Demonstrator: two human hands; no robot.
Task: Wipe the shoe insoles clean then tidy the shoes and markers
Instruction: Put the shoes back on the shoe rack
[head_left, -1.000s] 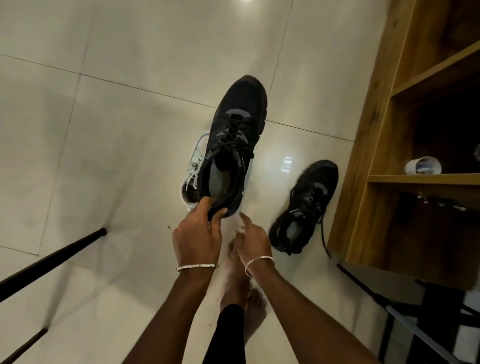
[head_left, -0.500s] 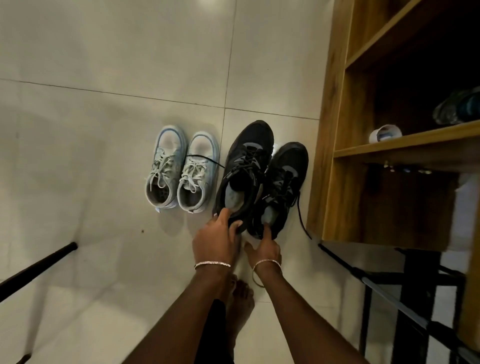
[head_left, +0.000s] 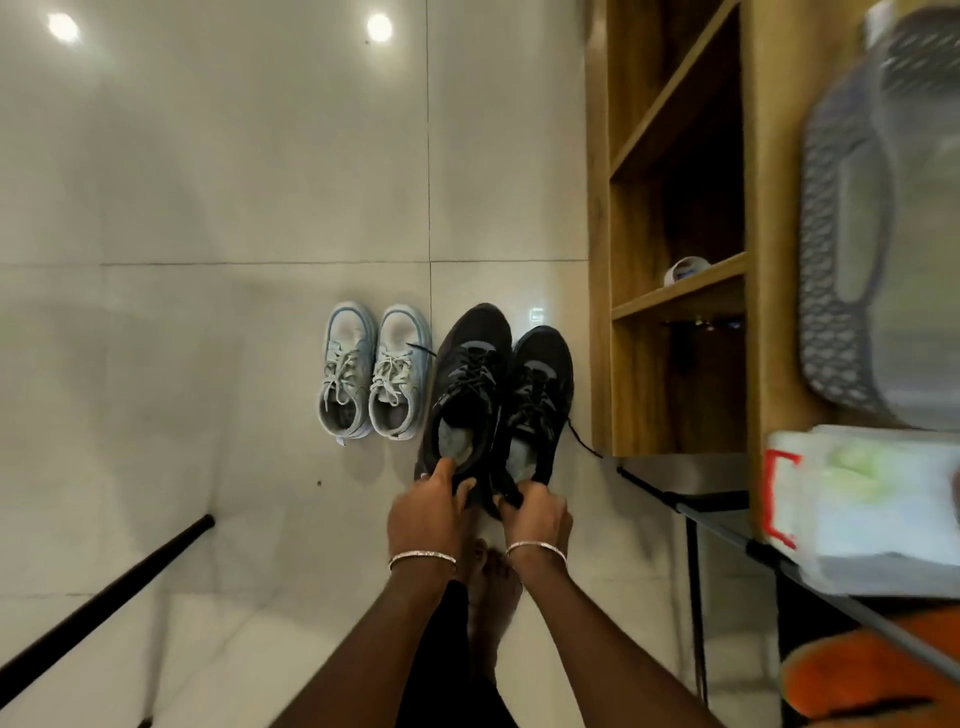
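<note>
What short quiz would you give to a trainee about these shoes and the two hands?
1. True or false: the white shoes stand between the black shoes and the wooden shelf.
2. What does the left hand hold in its grip? A: the heel of a black shoe. B: a white shoe. C: a marker.
3. Which hand holds the black shoe nearest the shelf?
Key: 1 false; 2 A; 3 the right hand.
</note>
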